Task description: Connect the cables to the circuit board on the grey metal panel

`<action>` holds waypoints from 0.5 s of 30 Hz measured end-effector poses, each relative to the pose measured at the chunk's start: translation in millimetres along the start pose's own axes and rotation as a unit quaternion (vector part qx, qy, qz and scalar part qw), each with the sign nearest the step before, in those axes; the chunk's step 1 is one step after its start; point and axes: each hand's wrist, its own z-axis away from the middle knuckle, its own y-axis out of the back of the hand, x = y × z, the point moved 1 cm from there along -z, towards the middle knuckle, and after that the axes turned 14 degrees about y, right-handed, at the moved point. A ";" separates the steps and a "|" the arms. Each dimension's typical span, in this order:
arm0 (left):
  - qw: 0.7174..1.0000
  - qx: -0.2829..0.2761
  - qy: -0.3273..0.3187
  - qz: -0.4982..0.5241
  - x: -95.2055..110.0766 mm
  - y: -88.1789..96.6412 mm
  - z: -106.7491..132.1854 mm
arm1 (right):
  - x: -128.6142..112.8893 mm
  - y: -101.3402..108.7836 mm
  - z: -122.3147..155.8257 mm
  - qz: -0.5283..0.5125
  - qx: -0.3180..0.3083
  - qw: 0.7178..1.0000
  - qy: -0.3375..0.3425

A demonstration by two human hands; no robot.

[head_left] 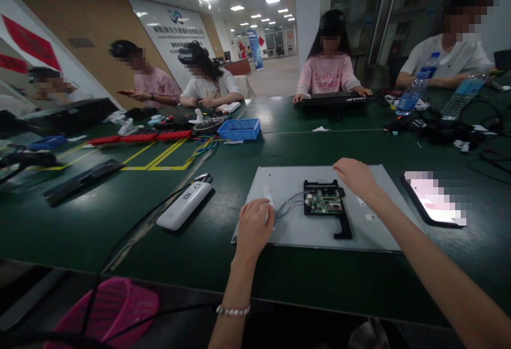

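A flat grey display panel [375,234] lies back side up on the green table. On it sits a black plastic bracket [343,229] with a green circuit board [323,202], and thin grey wires [289,202] lead off to the left. My left hand [254,226] is over the panel's left part, its fingers closed around the lower end of a white tape strip [267,193]. My right hand [355,176] hovers or rests by the panel's far side, just beyond the bracket. Its fingertips are pinched together; anything between them is hidden.
A white power bank [186,205] with a black cable lies left of the panel, a phone [433,200] right. A blue basket [239,129] and water bottles [419,83] stand farther back. Several people sit around the table. A pink basket [107,309] is below the table edge.
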 end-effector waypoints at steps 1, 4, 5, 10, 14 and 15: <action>1.000 0.000 0.001 0.002 -0.2 -0.3 -0.2 | 8.4 -0.1 6.2 0.014 0.007 1.000 -0.008; 1.000 -0.002 -0.002 0.008 -0.2 -0.8 -0.9 | 27.9 -8.5 24.8 0.033 0.005 0.999 -0.008; 1.000 -0.003 -0.004 0.010 -0.1 -0.8 -1.1 | 32.3 -13.3 30.0 0.027 0.002 1.000 0.001; 1.000 -0.006 -0.007 0.013 -0.1 0.0 -1.2 | 46.9 -35.9 45.8 -0.046 0.023 0.999 0.000; 1.000 -0.003 -0.010 0.008 0.2 -0.1 -1.3 | 57.3 -37.9 52.7 -0.085 0.049 0.995 -0.008; 1.000 -0.003 -0.009 0.007 0.5 -0.2 -1.4 | 59.2 -36.6 54.3 -0.090 0.054 0.994 -0.008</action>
